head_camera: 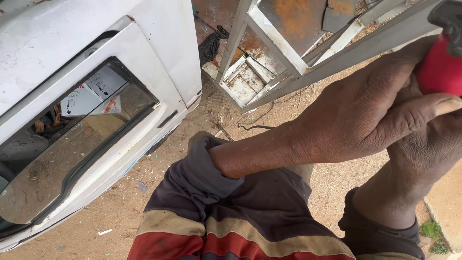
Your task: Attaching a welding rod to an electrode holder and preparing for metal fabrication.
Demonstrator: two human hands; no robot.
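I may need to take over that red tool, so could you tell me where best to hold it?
Grip the red body, as the left hand does now: fingers wrapped from the left, thumb beneath. It looks rounded and fills the palm. The black part above is less suited, mostly out of frame.

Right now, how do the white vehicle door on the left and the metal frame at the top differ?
The vehicle door is a solid white panel with a window; the metal frame is open bars you can see through. The door's paint looks mostly whole, while the frame's grey paint is worn and a rusty sheet sits behind it. The hands grip a red tool beside the frame, well away from the door. Both stand over sandy ground.
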